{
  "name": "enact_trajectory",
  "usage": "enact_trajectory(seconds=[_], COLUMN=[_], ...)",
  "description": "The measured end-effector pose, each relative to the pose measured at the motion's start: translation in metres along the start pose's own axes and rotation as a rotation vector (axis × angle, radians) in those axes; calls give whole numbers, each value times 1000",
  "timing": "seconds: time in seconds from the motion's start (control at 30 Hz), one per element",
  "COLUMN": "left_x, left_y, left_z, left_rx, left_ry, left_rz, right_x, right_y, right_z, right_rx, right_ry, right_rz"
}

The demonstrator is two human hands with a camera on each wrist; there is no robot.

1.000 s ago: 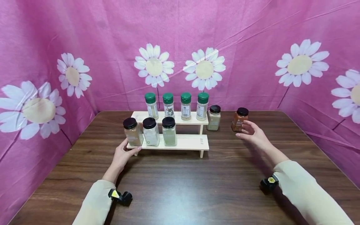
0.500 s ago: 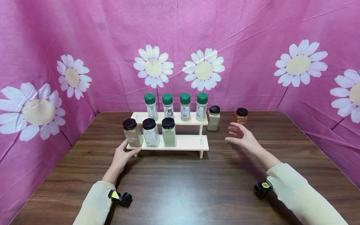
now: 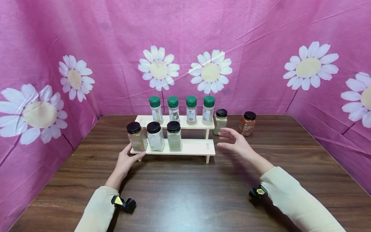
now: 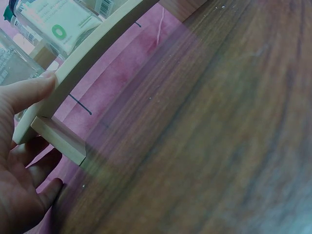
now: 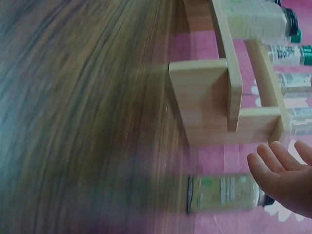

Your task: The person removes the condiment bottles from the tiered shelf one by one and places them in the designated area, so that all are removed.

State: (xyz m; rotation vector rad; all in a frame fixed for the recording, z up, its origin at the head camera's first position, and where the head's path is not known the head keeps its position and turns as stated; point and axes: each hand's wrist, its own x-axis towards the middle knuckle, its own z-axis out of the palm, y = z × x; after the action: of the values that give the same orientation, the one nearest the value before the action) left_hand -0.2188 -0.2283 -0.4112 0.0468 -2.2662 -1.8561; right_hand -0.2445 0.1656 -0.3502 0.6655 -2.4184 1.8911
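Pale wooden two-tier rack (image 3: 198, 146) stands on a dark brown table (image 3: 185, 193), left hand (image 3: 125, 161) grips its lower left end, right hand (image 3: 238, 143) hovers loose and unclasped, near a clear black-lidded jar of beige powder (image 3: 220, 123), upright beside the rack's right.

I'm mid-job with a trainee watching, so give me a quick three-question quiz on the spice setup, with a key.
1. How many green-capped shakers stand on the upper shelf?
2. True or false: the red-brown jar stands directly on the table.
3. Which hand grips the lower shelf? A) left; B) right; C) neither.

Key:
1. Four.
2. True.
3. A. The left hand grips its left end; the right hand holds nothing.
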Motion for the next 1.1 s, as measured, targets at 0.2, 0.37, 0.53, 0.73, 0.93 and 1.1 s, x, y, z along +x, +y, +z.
enact_trajectory(seconds=[0.2,0.37,0.53,0.73,0.93,1.1], left_x=[-1,-1,-1,-2,-2,0], left_y=[1,1,2,4,3,2], left_z=[0,0,0,0,-1,-1], left_rx=[7,12,14,11,19,7], left_ry=[-10,-9,-7,-6,-8,-5], left_rz=[-8,-1,-7,-16,-18,-17], right_x=[8,14,21,26,30,32], right_y=[-5,-10,-13,-17,-19,-18], right_z=[17,34,51,69,83,93], right_rx=[64,105,107,120,171,192], right_ry=[-44,-70,-83,-88,-90,-74], right_rz=[-7,-28,-49,-45,-21,-15])
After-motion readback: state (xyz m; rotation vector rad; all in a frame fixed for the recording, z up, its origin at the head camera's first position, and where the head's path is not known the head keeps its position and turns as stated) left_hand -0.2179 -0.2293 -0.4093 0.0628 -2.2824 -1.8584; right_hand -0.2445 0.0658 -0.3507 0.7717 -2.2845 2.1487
